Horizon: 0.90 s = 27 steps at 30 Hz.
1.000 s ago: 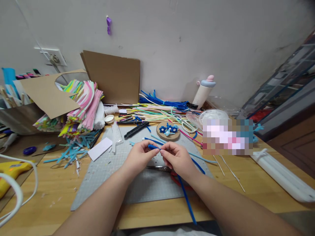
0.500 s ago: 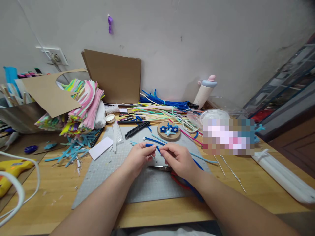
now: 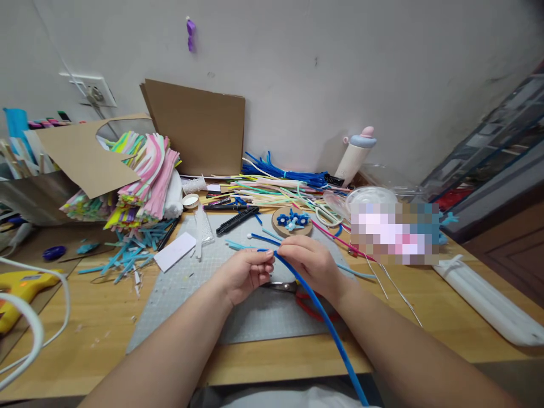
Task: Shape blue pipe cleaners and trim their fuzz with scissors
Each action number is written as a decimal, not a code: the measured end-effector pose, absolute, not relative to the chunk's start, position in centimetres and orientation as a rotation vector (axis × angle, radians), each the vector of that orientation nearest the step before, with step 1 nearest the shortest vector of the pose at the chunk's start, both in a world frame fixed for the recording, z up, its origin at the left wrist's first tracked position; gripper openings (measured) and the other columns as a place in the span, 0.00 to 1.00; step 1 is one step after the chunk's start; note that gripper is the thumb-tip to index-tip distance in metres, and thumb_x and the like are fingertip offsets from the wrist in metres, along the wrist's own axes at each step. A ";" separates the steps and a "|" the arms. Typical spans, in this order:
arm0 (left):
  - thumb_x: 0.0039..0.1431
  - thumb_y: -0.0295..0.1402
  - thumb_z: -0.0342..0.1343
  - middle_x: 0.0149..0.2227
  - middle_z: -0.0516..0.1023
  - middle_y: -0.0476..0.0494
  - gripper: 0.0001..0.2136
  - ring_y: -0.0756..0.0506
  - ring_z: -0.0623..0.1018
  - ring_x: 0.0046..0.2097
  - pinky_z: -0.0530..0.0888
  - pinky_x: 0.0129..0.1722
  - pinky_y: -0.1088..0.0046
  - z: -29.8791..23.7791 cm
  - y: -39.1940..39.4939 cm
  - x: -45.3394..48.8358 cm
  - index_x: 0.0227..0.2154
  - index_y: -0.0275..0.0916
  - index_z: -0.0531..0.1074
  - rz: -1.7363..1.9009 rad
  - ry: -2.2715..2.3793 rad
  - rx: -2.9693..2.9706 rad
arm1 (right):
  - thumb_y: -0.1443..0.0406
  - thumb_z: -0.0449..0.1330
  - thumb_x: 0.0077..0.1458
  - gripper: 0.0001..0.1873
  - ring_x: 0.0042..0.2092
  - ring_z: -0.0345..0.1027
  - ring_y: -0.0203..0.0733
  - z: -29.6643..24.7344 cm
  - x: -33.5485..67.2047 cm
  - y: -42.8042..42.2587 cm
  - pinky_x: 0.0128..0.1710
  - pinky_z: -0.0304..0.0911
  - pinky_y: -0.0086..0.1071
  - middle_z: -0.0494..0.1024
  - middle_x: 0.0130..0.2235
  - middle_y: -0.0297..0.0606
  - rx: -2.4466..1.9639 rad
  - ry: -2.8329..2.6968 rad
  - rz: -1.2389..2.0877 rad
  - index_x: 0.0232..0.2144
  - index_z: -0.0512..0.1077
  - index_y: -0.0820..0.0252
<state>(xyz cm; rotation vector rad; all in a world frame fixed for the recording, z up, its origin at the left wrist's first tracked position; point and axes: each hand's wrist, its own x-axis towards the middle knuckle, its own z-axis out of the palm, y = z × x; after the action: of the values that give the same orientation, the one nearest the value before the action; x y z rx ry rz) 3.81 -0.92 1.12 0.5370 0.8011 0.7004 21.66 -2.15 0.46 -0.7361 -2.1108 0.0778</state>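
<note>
A long blue pipe cleaner [image 3: 325,317] runs from my fingertips down past the table's front edge. My left hand [image 3: 246,271] pinches it near its upper end, thumb on top. My right hand [image 3: 312,260] is closed around it just beside the left, with its fingertips partly hidden. Below both hands, scissors with red handles [image 3: 304,306] lie on the grey cutting mat [image 3: 178,317], partly covered by my right hand. Beyond the hands, a round wooden slice [image 3: 280,228] bears small blue pipe-cleaner flowers [image 3: 300,218]. Short blue and light-blue pieces lie between.
Bundles of coloured pipe cleaners [image 3: 147,181] stand at the left, near cut light-blue scraps [image 3: 121,260] and a yellow glue gun [image 3: 25,294]. More blue pipe cleaners [image 3: 284,170] lie along the wall. A white bottle [image 3: 357,156] and a long white packet [image 3: 488,306] are at the right.
The blue pipe cleaner's long tail has swung out from under my right forearm and now hangs between my arms. My right hand has turned slightly and risen.
</note>
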 end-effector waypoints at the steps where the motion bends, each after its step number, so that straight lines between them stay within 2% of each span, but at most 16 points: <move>1: 0.49 0.23 0.58 0.22 0.70 0.47 0.03 0.56 0.68 0.22 0.64 0.19 0.83 1.1 -0.9 3.8 0.23 0.30 0.71 0.699 0.803 0.525 | 0.70 0.50 0.59 0.10 0.40 0.68 0.39 0.6 21.8 -2.1 0.38 0.64 0.33 0.75 0.38 0.42 -0.727 -2.147 0.015 0.40 0.71 0.59; 9: 0.52 0.21 0.53 0.22 0.68 0.47 0.04 0.57 0.66 0.20 0.60 0.16 0.84 0.9 -0.5 3.7 0.24 0.30 0.69 0.641 0.831 0.443 | 0.69 0.50 0.60 0.11 0.33 0.63 0.39 2.3 22.4 -1.5 0.32 0.58 0.33 0.76 0.34 0.41 -0.674 -2.504 -0.484 0.38 0.72 0.59; 15: 0.50 0.22 0.56 0.22 0.67 0.48 0.03 0.57 0.66 0.21 0.60 0.18 0.85 0.6 -0.6 3.7 0.23 0.30 0.69 0.681 0.816 0.513 | 0.67 0.49 0.61 0.11 0.34 0.66 0.38 2.3 22.1 -1.3 0.33 0.56 0.31 0.76 0.32 0.39 -0.743 -2.491 -0.485 0.35 0.72 0.59; 18: 0.47 0.25 0.60 0.22 0.67 0.49 0.04 0.57 0.65 0.22 0.60 0.19 0.84 0.5 -0.7 3.8 0.22 0.31 0.70 0.784 0.803 0.618 | 0.66 0.51 0.59 0.09 0.33 0.68 0.38 1.2 21.0 -1.8 0.33 0.58 0.30 0.76 0.30 0.39 -0.937 -2.261 -0.233 0.33 0.72 0.60; 22: 0.43 0.29 0.64 0.18 0.66 0.51 0.08 0.56 0.64 0.21 0.60 0.21 0.81 0.4 -0.6 3.9 0.20 0.32 0.70 0.919 0.801 0.801 | 0.64 0.56 0.55 0.08 0.29 0.66 0.37 0.2 18.9 -2.7 0.28 0.58 0.29 0.75 0.28 0.38 -1.195 -1.840 0.360 0.28 0.72 0.60; 24: 0.42 0.30 0.64 0.16 0.65 0.52 0.08 0.55 0.62 0.21 0.58 0.21 0.80 0.5 -0.7 3.9 0.19 0.33 0.71 0.979 0.807 0.892 | 0.62 0.59 0.51 0.08 0.23 0.61 0.34 0.5 18.1 -3.2 0.22 0.54 0.27 0.71 0.23 0.34 -1.254 -1.533 0.791 0.24 0.70 0.61; 27: 0.40 0.29 0.65 0.17 0.67 0.53 0.07 0.54 0.63 0.21 0.59 0.23 0.78 1.0 -0.8 4.0 0.19 0.35 0.72 1.055 0.817 0.998 | 0.61 0.60 0.47 0.11 0.17 0.49 0.28 1.6 17.6 -3.6 0.16 0.44 0.24 0.59 0.16 0.25 -1.205 -1.138 1.316 0.21 0.64 0.60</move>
<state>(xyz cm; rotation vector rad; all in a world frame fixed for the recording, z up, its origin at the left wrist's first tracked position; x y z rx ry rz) 4.01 -0.80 1.02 0.9977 0.8170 1.0554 17.63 -3.59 1.64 -1.2049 -1.1377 1.3158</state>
